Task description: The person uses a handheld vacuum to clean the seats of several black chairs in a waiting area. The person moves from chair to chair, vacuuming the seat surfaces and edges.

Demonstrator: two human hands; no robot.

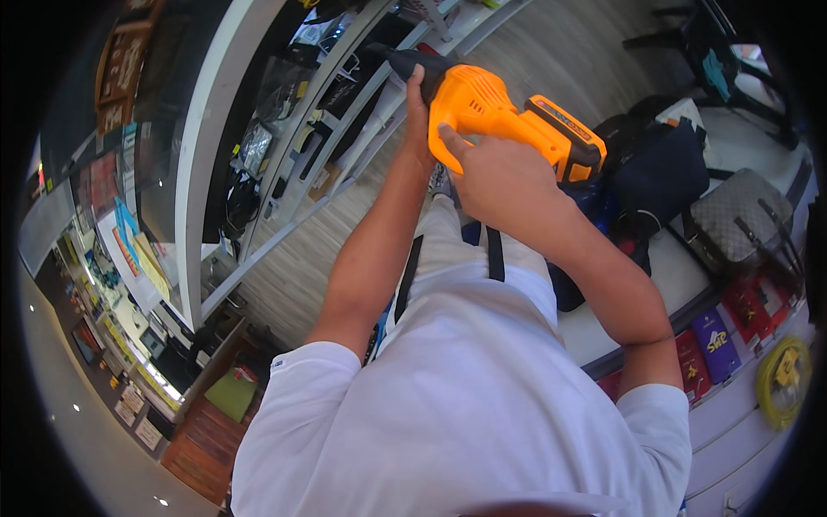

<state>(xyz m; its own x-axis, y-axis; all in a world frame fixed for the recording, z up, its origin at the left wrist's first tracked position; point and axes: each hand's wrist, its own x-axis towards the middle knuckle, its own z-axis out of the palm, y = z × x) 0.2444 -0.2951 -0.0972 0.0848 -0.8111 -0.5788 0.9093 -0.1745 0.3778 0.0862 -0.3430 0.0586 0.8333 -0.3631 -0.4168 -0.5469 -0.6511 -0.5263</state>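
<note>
An orange cordless blower is held out in front of me, its black nozzle pointing up and to the left. My right hand wraps round its handle, with the index finger laid along the orange housing. Under the front of the body, my left hand supports it close to the nozzle, thumb up along the side. The left fingers are mostly hidden behind the tool. At the rear end sits a black and orange battery pack.
White-framed shelving with packaged goods runs along my left. To the right, a dark bag and a grey checked handbag rest on a pale bench. Beyond stands a black chair; a yellow coil hangs at lower right.
</note>
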